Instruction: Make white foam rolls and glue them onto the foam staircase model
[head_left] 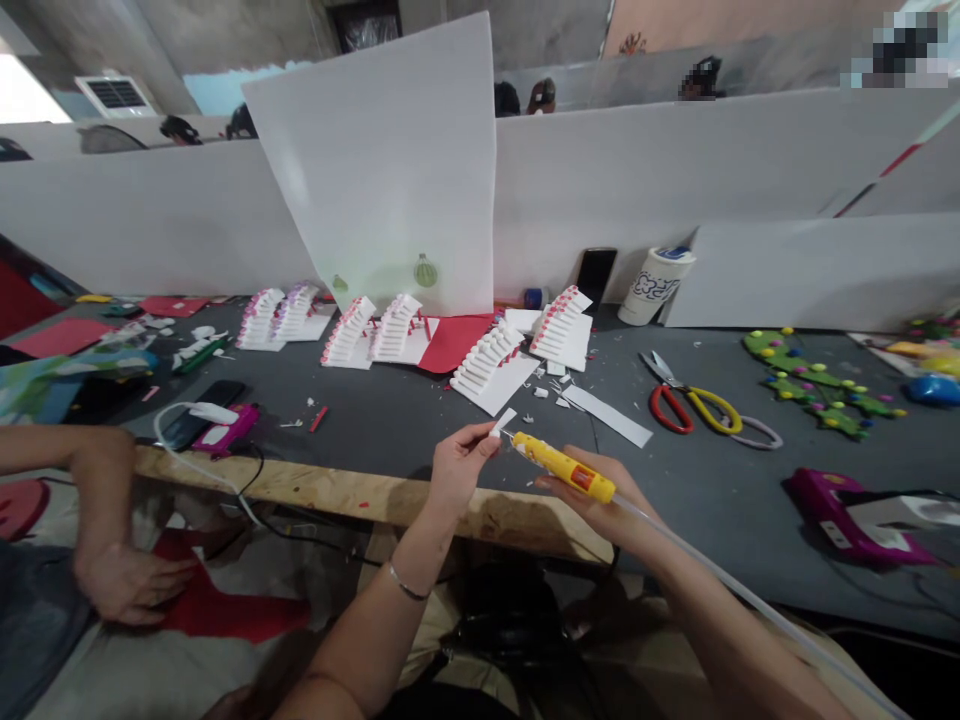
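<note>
Between thumb and fingers, my left hand [459, 470] pinches a small white strip [504, 422], held up over the front of the table. My right hand [592, 500] is wrapped round a yellow glue gun [562, 467]. The gun's nozzle points left and meets or nearly meets the lower end of the strip. A pale cord trails from its back end along my right forearm. Just beyond my hands stands a curved stair-like white piece [484, 362] on a white card. Another such piece with red tips [559, 325] is behind it to the right.
Scissors [694, 400] and a white paper strip [607, 415] lie to the right, near a green beaded decoration [817, 380]. Purple power blocks [832, 515] sit at both sides. A white panel [390, 160] stands behind. At left, a co-worker's hand [131, 580] rests on red material.
</note>
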